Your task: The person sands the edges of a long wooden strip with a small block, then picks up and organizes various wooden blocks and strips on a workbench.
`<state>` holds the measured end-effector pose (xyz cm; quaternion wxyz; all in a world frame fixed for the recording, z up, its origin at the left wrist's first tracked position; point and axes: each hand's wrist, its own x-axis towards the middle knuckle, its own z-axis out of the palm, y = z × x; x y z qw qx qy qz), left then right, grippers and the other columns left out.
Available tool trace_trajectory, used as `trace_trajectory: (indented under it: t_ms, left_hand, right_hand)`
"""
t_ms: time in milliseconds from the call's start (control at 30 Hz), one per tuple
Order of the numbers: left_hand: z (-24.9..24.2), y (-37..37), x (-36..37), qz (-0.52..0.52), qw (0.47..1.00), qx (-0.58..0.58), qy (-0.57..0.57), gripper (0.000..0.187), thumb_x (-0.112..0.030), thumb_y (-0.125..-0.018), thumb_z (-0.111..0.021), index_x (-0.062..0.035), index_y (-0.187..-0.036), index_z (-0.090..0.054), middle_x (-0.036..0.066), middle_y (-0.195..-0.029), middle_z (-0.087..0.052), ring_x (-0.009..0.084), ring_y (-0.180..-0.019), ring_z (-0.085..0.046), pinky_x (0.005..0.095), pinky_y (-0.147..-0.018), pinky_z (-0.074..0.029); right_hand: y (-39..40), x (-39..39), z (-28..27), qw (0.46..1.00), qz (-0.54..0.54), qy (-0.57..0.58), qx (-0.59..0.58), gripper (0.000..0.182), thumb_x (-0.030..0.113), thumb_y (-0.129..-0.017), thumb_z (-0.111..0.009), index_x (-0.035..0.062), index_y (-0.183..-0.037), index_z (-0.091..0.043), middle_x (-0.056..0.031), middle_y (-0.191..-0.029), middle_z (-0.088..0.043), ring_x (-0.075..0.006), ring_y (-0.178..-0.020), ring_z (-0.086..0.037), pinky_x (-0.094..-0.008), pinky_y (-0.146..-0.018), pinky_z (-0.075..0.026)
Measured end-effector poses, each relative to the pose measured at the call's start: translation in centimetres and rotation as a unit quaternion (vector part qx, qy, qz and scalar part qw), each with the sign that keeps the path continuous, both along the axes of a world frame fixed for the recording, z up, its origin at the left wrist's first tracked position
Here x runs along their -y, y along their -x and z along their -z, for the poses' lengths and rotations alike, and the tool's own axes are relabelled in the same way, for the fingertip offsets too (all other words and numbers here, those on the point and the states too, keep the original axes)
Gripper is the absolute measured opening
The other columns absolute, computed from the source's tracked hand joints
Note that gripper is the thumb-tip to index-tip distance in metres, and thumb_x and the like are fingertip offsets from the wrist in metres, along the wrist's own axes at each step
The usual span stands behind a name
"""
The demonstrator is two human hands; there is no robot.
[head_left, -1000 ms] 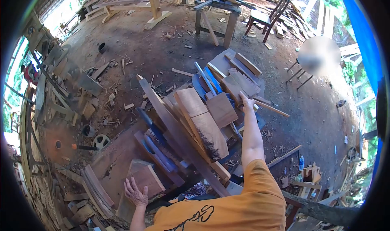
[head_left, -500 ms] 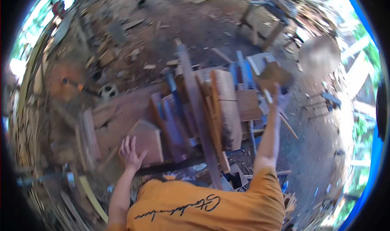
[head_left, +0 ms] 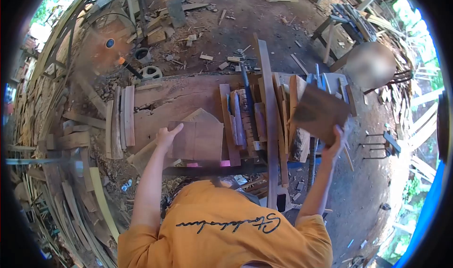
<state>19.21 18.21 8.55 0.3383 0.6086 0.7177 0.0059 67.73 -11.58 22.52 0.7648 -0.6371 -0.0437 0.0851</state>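
My left hand [head_left: 169, 136] is closed on the left edge of a flat reddish-brown board [head_left: 198, 140], which lies partly over a paler board [head_left: 144, 155] on the bench. My right hand [head_left: 335, 143] grips the lower right corner of a dark brown square board [head_left: 322, 112], raised and tilted over the right end of the bench. Between my hands, a long dark plank [head_left: 269, 121] lies across the bench beside several narrow wood strips [head_left: 234, 121].
The wooden bench [head_left: 174, 91] holds upright-looking slats [head_left: 123, 121] at its left. Beyond it are a white wheel [head_left: 151, 72] and scattered offcuts. A low stand [head_left: 330, 27] with wood stands far right; clamps [head_left: 390, 144] lie at the right.
The dark board is now raised and tilted in my right hand. My left hand has gone from spread fingers to a hold on a board. The view has shifted.
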Motion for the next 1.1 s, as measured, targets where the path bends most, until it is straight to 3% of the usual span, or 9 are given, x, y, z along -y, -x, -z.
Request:
trace_trajectory:
  t_ms: [33, 100, 200, 333, 467, 667, 733, 933, 1100]
  left_hand:
    - [1.5, 0.0, -0.6, 0.01, 1.0, 0.009, 0.003, 0.085, -0.071, -0.07, -0.072, 0.0009, -0.113, -0.066, 0.02, -0.115, -0.066, 0.0345, -0.111, -0.062, 0.0439, -0.098, -0.045]
    - [4.5, 0.0, -1.6, -0.03, 0.963, 0.268, 0.021, 0.076, -0.067, -0.073, -0.074, 0.001, -0.108, -0.067, 0.016, -0.103, -0.071, 0.0277, -0.1, -0.067, 0.0397, -0.088, -0.05]
    - [-0.4, -0.8, 0.5, 0.027, 0.945, 0.315, -0.084, 0.066, -0.061, -0.077, -0.076, 0.0005, -0.1, -0.065, 0.01, -0.089, -0.071, 0.02, -0.085, -0.067, 0.0344, -0.079, -0.052]
    - [-1.2, 1.6, 1.5, 0.034, 0.933, 0.342, -0.105, 0.057, -0.056, -0.081, -0.076, -0.0021, -0.093, -0.062, 0.006, -0.088, -0.068, 0.0151, -0.082, -0.062, 0.0308, -0.079, -0.05]
    - [-1.5, 9.5, 0.0, -0.151, 0.881, 0.424, -0.147, 0.048, -0.049, -0.086, -0.075, -0.0036, -0.092, -0.059, 0.003, -0.094, -0.065, 0.013, -0.089, -0.058, 0.0276, -0.085, -0.046]
    - [-5.1, 21.7, -2.4, -0.243, 0.884, 0.381, -0.119, 0.066, -0.051, -0.089, -0.07, 0.0022, -0.125, -0.058, 0.011, -0.118, -0.066, 0.019, -0.106, -0.06, 0.0336, -0.094, -0.047]
    - [-4.2, 24.4, -2.5, -0.308, 0.801, 0.513, 0.0, 0.077, -0.054, -0.089, -0.067, 0.0029, -0.138, -0.049, 0.013, -0.135, -0.058, 0.0245, -0.12, -0.057, 0.0385, -0.101, -0.046]
    - [-1.8, 25.2, -0.6, -0.315, 0.757, 0.56, 0.119, 0.085, -0.061, -0.085, -0.067, -0.0022, -0.142, -0.045, 0.012, -0.14, -0.053, 0.0265, -0.125, -0.053, 0.0415, -0.105, -0.044]
    - [1.5, 22.9, -1.4, -0.21, 0.83, 0.508, 0.095, 0.087, -0.062, -0.083, -0.069, -0.0034, -0.142, -0.044, 0.009, -0.147, -0.043, 0.0213, -0.135, -0.039, 0.0386, -0.112, -0.033]
  right_hand:
    - [2.1, 0.0, 0.4, 0.999, -0.028, 0.008, -0.022, 0.036, 0.024, -0.077, -0.073, 0.0067, -0.105, -0.059, -0.0045, -0.098, -0.06, -0.0171, -0.091, -0.058, -0.0342, -0.078, -0.047]
    - [5.9, 0.2, 1.6, 0.996, -0.067, 0.027, -0.046, 0.035, 0.022, -0.076, -0.074, 0.0074, -0.103, -0.058, -0.0028, -0.092, -0.059, -0.0152, -0.085, -0.057, -0.0315, -0.075, -0.045]
    - [11.6, 0.1, 2.9, 0.988, -0.101, 0.053, -0.101, 0.035, 0.021, -0.075, -0.075, 0.007, -0.102, -0.058, -0.0029, -0.09, -0.06, -0.0141, -0.082, -0.057, -0.0296, -0.072, -0.046]
    - [18.6, -0.7, 5.4, 0.985, -0.083, 0.04, -0.145, 0.033, 0.021, -0.076, -0.076, 0.0064, -0.1, -0.057, -0.0049, -0.09, -0.06, -0.015, -0.081, -0.059, -0.0293, -0.072, -0.048]
    - [25.5, -3.7, 6.4, 0.973, -0.096, 0.048, -0.204, 0.027, 0.021, -0.079, -0.075, 0.0083, -0.096, -0.058, -0.0049, -0.092, -0.061, -0.0169, -0.084, -0.06, -0.0323, -0.074, -0.049]
    - [35.3, -10.9, 9.5, 0.938, -0.092, -0.002, -0.333, 0.036, 0.022, -0.08, -0.077, 0.0113, -0.107, -0.056, -0.0039, -0.099, -0.061, -0.0198, -0.098, -0.061, -0.041, -0.085, -0.052]
    - [38.2, -12.1, 12.2, 0.935, -0.104, -0.039, -0.338, 0.038, 0.021, -0.082, -0.077, 0.0103, -0.111, -0.056, -0.0042, -0.103, -0.061, -0.0203, -0.099, -0.061, -0.0398, -0.082, -0.054]
    - [44.2, -11.7, 13.4, 0.85, -0.335, 0.066, -0.401, 0.048, 0.028, -0.087, -0.076, 0.0036, -0.119, -0.05, -0.0068, -0.105, -0.061, -0.0195, -0.09, -0.062, -0.0385, -0.08, -0.056]
    - [44.5, -10.8, 13.2, 0.834, -0.367, 0.072, -0.407, 0.033, 0.026, -0.094, -0.068, 0.0036, -0.115, -0.055, -0.0088, -0.104, -0.063, -0.0178, -0.092, -0.065, -0.0374, -0.081, -0.056]
